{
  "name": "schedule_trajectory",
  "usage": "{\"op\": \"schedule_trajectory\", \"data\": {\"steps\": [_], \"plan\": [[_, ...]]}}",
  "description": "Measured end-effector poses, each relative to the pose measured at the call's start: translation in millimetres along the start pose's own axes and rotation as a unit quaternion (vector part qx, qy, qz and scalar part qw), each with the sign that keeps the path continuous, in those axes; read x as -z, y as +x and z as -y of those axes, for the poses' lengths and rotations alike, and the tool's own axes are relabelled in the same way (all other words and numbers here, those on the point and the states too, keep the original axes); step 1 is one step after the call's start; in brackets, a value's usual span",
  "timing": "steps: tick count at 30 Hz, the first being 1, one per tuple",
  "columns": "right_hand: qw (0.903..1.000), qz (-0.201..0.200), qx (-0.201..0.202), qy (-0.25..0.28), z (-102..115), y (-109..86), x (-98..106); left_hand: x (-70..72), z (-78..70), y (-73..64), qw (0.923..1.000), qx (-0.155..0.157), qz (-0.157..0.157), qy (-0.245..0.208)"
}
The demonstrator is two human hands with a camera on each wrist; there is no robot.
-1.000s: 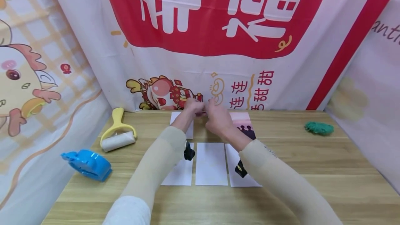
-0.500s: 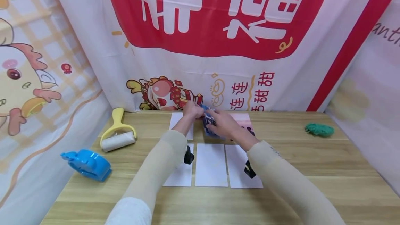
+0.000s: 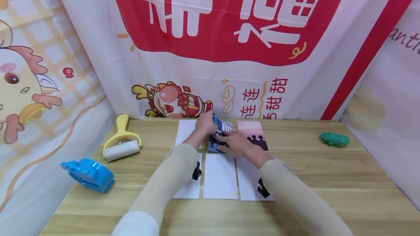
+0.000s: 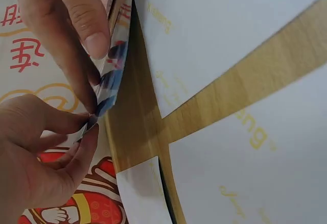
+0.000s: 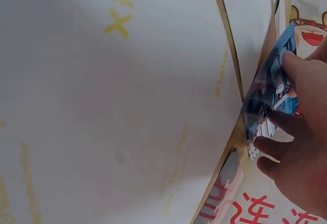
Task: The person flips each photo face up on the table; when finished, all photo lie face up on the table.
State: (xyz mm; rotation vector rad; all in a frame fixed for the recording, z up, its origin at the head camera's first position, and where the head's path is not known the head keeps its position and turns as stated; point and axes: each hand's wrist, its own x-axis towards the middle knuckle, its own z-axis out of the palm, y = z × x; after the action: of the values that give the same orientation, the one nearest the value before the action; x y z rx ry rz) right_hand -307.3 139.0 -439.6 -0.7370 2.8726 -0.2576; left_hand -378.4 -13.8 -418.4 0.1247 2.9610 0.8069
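While the left hand [image 3: 206, 124] pinches an edge of the blue photo card [image 3: 226, 125], the right hand [image 3: 237, 143] touches its face with fingers spread apart; the card sits at the desk's [image 3: 305, 170] back (between a white card [image 3: 188, 130] and a pink picture [image 3: 247, 127]).

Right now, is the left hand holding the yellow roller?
No, the left hand pinches the blue picture card, while the yellow roller lies apart from it on the table.
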Motion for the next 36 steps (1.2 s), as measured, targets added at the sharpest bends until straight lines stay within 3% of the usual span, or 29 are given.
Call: {"op": "schedule_trajectory", "data": {"steps": [3, 11, 18, 28, 36], "plan": [[0.9998, 0.017, -0.009, -0.007, 0.0, 0.4, -3.2, -1.4, 3.6, 0.5, 0.9994, -0.027, 0.013, 0.018], [0.9987, 0.037, -0.029, -0.018, -2.6, 2.6, -4.0, 1.1, 10.4, 3.0, 0.9971, -0.047, 0.054, 0.026], [0.9985, 0.045, -0.027, -0.017, -10.3, 5.4, -6.0, 1.7, 17.1, -0.5, 0.9857, -0.080, 0.098, 0.111], [0.9984, 0.047, -0.032, 0.005, -15.8, 10.8, -10.6, 0.1, 20.9, -5.8, 0.9754, -0.080, 0.146, 0.145], [0.9985, 0.049, -0.025, 0.004, -16.4, 15.5, -6.3, 1.0, 21.9, -6.2, 0.9772, -0.070, 0.146, 0.137]]}}
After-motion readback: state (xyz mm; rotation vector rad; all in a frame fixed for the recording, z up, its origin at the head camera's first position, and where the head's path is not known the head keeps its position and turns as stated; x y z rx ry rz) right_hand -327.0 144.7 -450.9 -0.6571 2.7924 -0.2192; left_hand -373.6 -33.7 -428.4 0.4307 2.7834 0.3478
